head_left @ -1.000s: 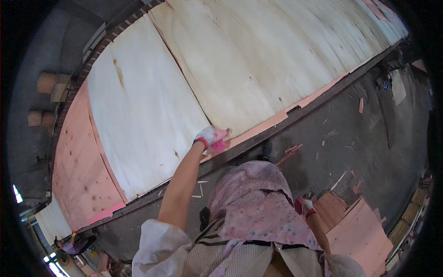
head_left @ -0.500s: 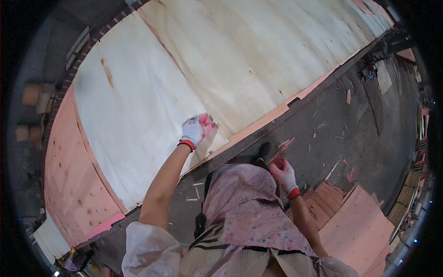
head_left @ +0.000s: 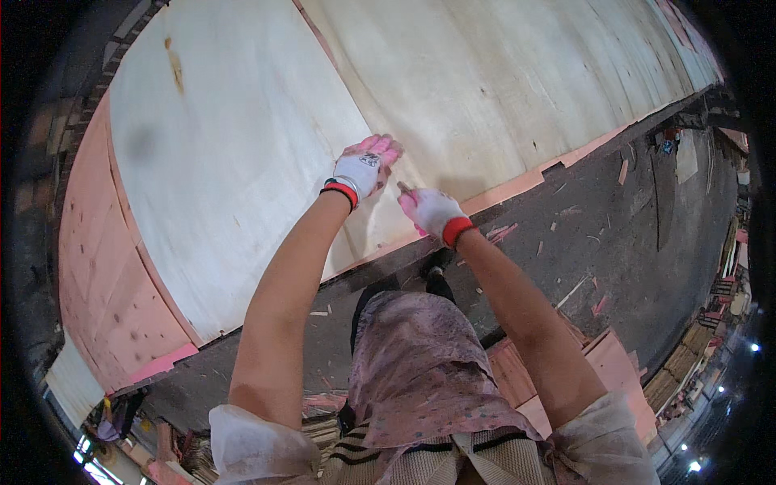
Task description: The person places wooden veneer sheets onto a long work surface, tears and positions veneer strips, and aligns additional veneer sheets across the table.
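My left hand (head_left: 369, 167), in a white glove with pink-stained fingers and a red cuff, lies with fingers stretched out on the pale wood veneer sheet (head_left: 234, 162), beside its seam with the neighbouring veneer sheet (head_left: 485, 89). Just to its right, my right hand (head_left: 432, 212), gloved the same way, is closed over the veneer near the front edge. A small greyish tip pokes out at its fingers; what it belongs to I cannot make out. Pinkish veneer (head_left: 517, 187) shows from under the pale sheets along that edge.
Pink veneer sheets (head_left: 618, 372) are piled on the floor at the lower right. Thin scraps (head_left: 572, 291) litter the dark floor (head_left: 622, 242). More pink veneer (head_left: 121, 299) covers the left end of the stack. Wood bundles (head_left: 675, 372) line the far right.
My right hand has risen from beside my apron to the veneer's front edge. My left hand has opened out from a curled shape and lies flatter by the seam. The view has shifted slightly.
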Demonstrator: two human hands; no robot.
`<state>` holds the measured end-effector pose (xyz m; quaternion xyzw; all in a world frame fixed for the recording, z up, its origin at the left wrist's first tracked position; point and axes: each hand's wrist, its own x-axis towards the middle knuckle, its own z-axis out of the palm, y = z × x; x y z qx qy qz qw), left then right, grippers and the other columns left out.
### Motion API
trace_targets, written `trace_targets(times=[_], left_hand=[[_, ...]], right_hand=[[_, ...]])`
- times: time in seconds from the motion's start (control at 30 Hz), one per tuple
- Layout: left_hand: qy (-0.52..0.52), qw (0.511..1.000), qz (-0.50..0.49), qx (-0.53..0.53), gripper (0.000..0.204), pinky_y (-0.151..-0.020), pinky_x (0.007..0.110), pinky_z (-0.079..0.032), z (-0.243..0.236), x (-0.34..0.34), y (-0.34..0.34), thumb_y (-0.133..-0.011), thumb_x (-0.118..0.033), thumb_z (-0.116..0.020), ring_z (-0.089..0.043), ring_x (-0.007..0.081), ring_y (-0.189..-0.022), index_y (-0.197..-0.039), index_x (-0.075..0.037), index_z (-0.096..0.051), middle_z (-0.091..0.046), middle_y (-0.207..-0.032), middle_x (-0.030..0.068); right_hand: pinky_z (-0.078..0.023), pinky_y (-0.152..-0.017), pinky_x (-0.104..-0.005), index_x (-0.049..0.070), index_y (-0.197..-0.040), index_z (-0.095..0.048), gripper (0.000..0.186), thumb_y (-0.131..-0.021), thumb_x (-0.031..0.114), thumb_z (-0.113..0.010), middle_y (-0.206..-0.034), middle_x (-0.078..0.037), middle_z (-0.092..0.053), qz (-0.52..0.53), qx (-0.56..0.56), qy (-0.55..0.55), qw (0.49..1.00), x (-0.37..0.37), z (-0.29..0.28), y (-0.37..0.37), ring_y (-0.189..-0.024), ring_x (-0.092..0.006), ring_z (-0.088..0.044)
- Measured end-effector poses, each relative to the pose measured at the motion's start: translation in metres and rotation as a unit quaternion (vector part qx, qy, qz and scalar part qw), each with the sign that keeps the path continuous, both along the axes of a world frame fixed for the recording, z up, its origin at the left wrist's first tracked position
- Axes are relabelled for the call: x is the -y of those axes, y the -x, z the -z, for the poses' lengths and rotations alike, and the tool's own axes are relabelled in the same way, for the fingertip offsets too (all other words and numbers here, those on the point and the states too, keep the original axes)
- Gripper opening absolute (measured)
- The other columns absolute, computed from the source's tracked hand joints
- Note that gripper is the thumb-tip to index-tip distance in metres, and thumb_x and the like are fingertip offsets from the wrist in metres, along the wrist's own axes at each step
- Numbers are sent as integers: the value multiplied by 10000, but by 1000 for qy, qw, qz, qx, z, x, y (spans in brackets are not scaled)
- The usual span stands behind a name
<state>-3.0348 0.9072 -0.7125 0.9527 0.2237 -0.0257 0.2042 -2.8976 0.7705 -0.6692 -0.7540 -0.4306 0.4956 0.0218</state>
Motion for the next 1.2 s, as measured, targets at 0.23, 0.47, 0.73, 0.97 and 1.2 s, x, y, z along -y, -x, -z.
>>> trace_targets(times=[0.23,0.47,0.73,0.97,1.2], left_hand=[[-11,998,-54,-4,465,-1007,421,-368,7,8,4,-817,-117,-480,-379,261,-1297,-1272,-211,-471,-415,-1388,72],[-55,998,-28,33,448,-971,409,-411,7,10,0,-821,-158,-500,-429,262,-1258,-1265,-211,-479,-437,-1373,58],[-97,994,-22,49,376,-972,386,-416,12,7,1,-847,-150,-453,-430,248,-1261,-1205,-211,-548,-474,-1347,59],[-45,998,-31,37,404,-966,390,-421,2,14,0,-812,-123,-512,-468,273,-1225,-1203,-223,-529,-480,-1338,58],[-73,997,-30,5,398,-1005,377,-386,9,9,7,-841,-146,-476,-426,256,-1267,-1232,-205,-519,-449,-1374,74]], right_hand=[[-512,-594,-392,44,-785,-652,449,-866,413,-408,-619,-129,-630,-36,-1,6,999,-13,22,6,-552,-238,-641],[-514,-631,-393,54,-814,-636,489,-886,450,-358,-588,-94,-619,2,-7,-16,1000,-4,29,-5,-556,-239,-635],[-498,-760,-446,52,-892,-680,436,-863,383,-397,-866,-216,-655,-83,92,20,992,-11,25,3,-852,-370,-641],[-490,-807,-442,98,-986,-648,413,-854,445,-469,-918,-173,-667,-158,135,136,969,150,8,4,-893,-371,-632],[-485,-761,-453,117,-1046,-601,395,-760,387,-642,-824,-156,-645,46,171,-256,950,64,-5,23,-809,-360,-626]])
